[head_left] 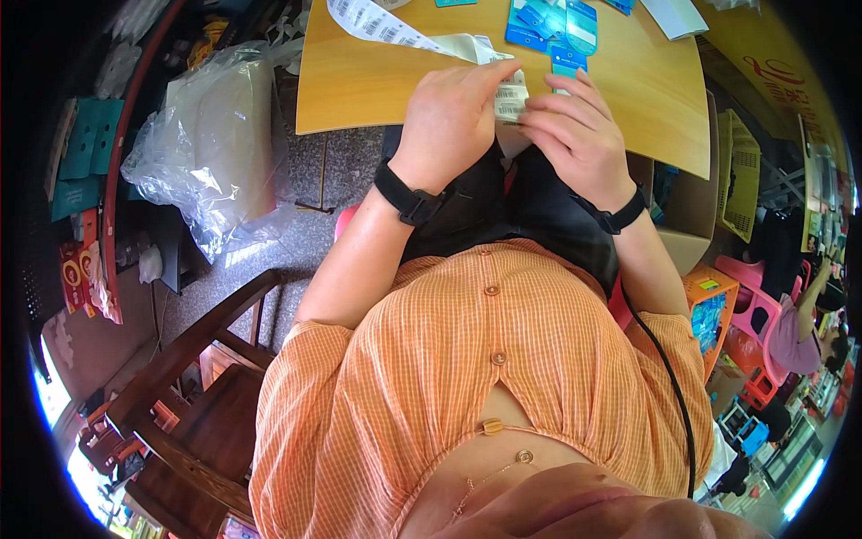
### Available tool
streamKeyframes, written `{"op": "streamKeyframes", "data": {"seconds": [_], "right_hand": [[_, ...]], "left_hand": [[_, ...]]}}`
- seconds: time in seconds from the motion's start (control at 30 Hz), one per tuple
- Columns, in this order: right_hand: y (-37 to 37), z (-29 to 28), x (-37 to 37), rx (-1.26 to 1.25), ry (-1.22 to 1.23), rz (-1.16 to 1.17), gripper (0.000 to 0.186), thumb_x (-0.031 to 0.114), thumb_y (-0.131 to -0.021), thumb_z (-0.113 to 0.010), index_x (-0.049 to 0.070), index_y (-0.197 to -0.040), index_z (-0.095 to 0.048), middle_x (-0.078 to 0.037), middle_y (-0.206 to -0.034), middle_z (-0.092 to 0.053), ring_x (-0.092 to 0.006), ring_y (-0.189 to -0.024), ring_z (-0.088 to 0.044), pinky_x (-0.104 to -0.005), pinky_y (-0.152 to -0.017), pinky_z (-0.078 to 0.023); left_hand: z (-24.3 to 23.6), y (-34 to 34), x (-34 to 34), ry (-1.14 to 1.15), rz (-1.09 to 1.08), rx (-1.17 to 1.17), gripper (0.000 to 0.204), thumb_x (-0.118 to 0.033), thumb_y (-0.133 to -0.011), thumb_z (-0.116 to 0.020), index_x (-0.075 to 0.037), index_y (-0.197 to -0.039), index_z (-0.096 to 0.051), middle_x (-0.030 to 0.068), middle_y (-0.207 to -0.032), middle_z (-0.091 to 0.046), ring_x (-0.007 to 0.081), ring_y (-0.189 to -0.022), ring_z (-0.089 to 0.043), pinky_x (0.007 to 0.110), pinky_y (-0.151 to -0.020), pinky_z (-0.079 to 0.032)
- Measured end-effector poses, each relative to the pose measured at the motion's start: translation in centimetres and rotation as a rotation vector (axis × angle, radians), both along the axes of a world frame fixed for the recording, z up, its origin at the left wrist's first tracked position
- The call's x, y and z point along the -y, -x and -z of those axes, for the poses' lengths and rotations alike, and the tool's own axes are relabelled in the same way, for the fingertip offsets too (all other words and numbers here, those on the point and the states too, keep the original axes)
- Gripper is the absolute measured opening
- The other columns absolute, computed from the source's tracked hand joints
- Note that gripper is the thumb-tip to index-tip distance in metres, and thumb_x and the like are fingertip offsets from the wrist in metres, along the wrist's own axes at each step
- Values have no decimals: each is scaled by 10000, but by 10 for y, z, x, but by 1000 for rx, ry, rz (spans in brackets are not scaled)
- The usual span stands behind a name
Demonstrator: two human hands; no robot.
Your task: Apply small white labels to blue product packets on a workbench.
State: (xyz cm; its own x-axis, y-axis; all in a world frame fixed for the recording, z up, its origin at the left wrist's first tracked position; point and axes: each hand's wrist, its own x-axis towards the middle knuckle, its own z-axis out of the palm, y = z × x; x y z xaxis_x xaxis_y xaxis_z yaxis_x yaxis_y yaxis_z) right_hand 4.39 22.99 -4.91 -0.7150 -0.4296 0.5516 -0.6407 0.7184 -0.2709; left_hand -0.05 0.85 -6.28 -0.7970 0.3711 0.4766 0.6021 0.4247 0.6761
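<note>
My left hand (449,117) is closed on a long white strip of barcode labels (510,101), its thumb lying along the top. The strip runs from between my hands back over the table and curls to the far left (382,25). Curled toward the strip's near right edge, my right hand (579,135) has its fingertips closed on that edge; its thumb is mostly hidden. Just beyond my right fingers lies a blue card (568,61). Several more blue cards (539,22) overlap farther back, some in clear wrapping.
Both hands are over the near edge of a wooden table (359,90). A white box (673,16) stands at its far right. On the left is a large clear plastic bag (211,148), with a dark wooden chair (197,431) nearer. Rightward are a cardboard box (687,216) and a yellow crate (739,175).
</note>
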Motion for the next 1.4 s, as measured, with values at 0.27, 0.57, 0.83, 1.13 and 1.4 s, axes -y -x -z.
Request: {"op": "streamKeyframes", "data": {"seconds": [0.27, 0.57, 0.83, 1.13, 1.4], "right_hand": [[-3, -4, -32, 318, 427, 295, 165, 107, -1003, -772, 36, -1151, -765, -105, -1209, -787, -249, -1078, -751, -334, -964, -585], [-5, 0, -31, 487, 614, 208, 182, 156, -1034, -768, 16, -1151, -775, -27, -1080, -771, -91, -913, -676, -247, -802, -571], [0, -15, -44, 878, 783, 339, 237, 213, -1020, -799, 23, -1163, -792, 33, -894, -708, -31, -753, -605, -200, -667, -514], [8, -22, -39, 976, 744, 330, 236, 202, -1013, -796, 18, -1161, -787, 43, -845, -689, -16, -674, -556, -185, -594, -437], [14, -29, -38, 1049, 694, 332, 232, 200, -1007, -795, 18, -1150, -785, 40, -864, -707, -5, -672, -550, -177, -593, -435]], "left_hand": [[3, 2, -4, 3, 30, -176, 287, -75, -988, -648, -75, -1254, -754, 148, -1117, -787, 394, -1032, -718, 487, -868, -561], [0, -16, -10, 281, 156, -220, 377, -233, -948, -757, -153, -1315, -738, 40, -1439, -687, 317, -1358, -594, 504, -1138, -437], [-2, -20, -7, 401, 181, -240, 454, -305, -942, -770, -286, -1391, -707, 29, -1522, -631, 335, -1422, -534, 580, -1212, -371], [-5, -20, -7, 379, 177, -231, 477, -321, -920, -790, -310, -1390, -710, 92, -1551, -604, 338, -1424, -533, 582, -1203, -389], [-6, -19, -5, 390, 189, -197, 422, -328, -934, -776, -296, -1351, -723, 105, -1567, -600, 350, -1432, -532, 566, -1216, -377]]}}
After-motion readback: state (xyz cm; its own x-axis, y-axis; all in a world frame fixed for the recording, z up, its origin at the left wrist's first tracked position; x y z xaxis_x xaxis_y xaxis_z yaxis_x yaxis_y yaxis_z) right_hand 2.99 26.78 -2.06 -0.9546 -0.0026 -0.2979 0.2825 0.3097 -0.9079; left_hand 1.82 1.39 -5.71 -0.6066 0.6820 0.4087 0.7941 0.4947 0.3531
